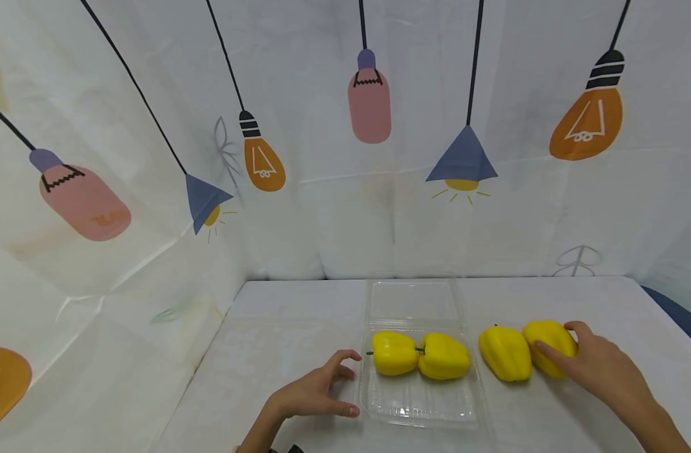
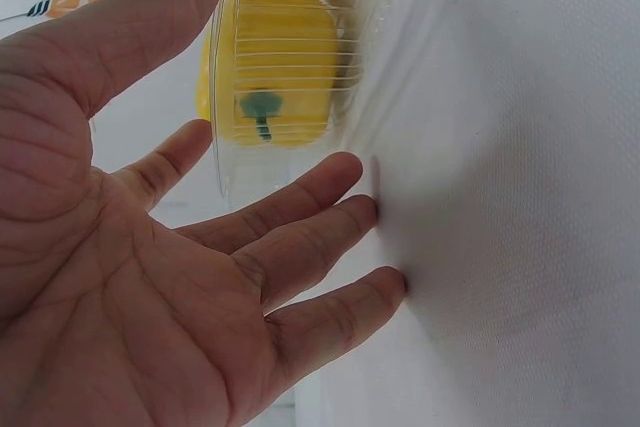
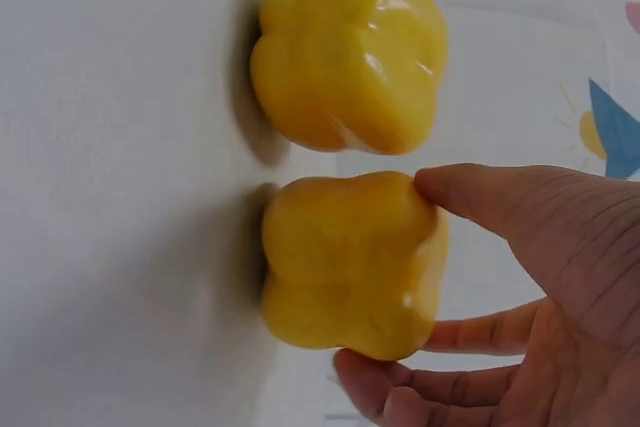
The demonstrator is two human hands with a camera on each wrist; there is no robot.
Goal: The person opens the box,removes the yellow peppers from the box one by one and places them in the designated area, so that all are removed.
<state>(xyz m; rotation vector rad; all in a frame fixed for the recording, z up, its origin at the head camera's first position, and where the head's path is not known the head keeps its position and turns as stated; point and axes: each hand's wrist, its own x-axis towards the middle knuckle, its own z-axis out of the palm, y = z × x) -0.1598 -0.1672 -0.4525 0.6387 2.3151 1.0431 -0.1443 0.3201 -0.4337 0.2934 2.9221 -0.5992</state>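
Two yellow bell peppers (image 1: 394,353) (image 1: 444,357) lie end to end across a clear plastic clamshell box (image 1: 415,402), whose lid (image 1: 413,302) is folded back behind it. My left hand (image 1: 320,387) is spread at the box's left side, thumb and fingers apart; in the left wrist view, its fingertips (image 2: 385,287) are down at the white tabletop. Right of the box sits another yellow bell pepper (image 1: 505,353). Beside that one, my right hand (image 1: 605,368) holds a fourth yellow bell pepper (image 3: 345,267) between thumb and fingers, close over the table.
The white table (image 1: 283,314) ends at a hanging white cloth (image 1: 334,220) printed with lamps and bulbs, which runs along the back and left side. A dark blue thing (image 1: 676,318) shows past the table's right edge.
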